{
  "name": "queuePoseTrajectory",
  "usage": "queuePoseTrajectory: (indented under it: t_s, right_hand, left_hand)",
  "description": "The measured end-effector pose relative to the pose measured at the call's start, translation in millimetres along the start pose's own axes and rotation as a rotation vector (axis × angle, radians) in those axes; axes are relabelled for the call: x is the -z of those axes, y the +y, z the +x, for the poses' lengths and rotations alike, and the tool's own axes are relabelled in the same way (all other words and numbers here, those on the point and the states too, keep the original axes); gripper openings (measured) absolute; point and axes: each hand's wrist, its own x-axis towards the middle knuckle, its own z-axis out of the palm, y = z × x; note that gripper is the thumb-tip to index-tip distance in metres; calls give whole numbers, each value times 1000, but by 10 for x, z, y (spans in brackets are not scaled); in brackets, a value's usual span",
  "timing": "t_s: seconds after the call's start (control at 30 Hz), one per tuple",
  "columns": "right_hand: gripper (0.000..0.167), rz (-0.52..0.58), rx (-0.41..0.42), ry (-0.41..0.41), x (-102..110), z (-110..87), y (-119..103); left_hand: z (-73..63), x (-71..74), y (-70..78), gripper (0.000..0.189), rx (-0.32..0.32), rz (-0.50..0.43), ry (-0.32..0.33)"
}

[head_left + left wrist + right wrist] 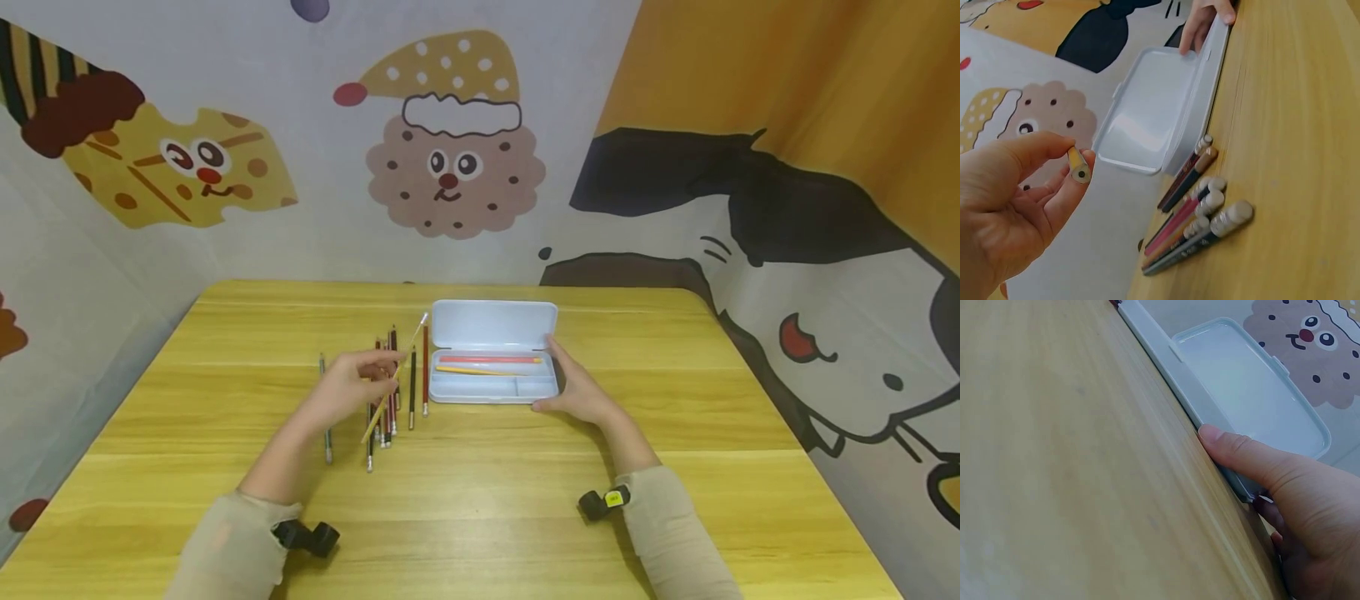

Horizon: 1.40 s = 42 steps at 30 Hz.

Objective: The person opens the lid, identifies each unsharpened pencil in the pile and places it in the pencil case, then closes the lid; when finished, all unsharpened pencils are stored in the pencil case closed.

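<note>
My left hand (pixel 348 390) pinches a yellow pencil (pixel 1079 165) between thumb and fingers, holding it slanted above a group of pencils. The left wrist view shows the pencil's blunt end with its dark core. A pale pencil case (pixel 472 390) stands with its lid (pixel 495 323) raised at the back. Inside its long compartment lie a pink-red pencil (pixel 487 360) and a yellow pencil (pixel 474 370). My right hand (pixel 581 393) grips the case's right end, thumb (pixel 1235 447) along the front wall and the other fingers behind, partly hidden.
Several dark and red pencils (pixel 412 400) lie left of the case, most with white-tipped ends toward me. A greenish pencil (pixel 327 433) lies apart, farther left. The wooden table (pixel 480 517) meets a cartoon-printed cloth (pixel 315 250) at the back.
</note>
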Motion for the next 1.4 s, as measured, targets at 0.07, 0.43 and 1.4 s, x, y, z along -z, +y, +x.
queuePoseTrajectory:
  t_s: [0.07,0.43,1.4]
  right_hand:
    - [124,-6,3,0,-1,1,1]
    - [124,-1,-5,1,2,-15,-3]
    - [125,18,17,0,16,-6,-19]
  left_hand:
    - [37,-26,35,44,-8,-2,-27]
    - [382,-186,184,38,-142,93,-135]
    - [1114,-608,280,40,-186,171,-306]
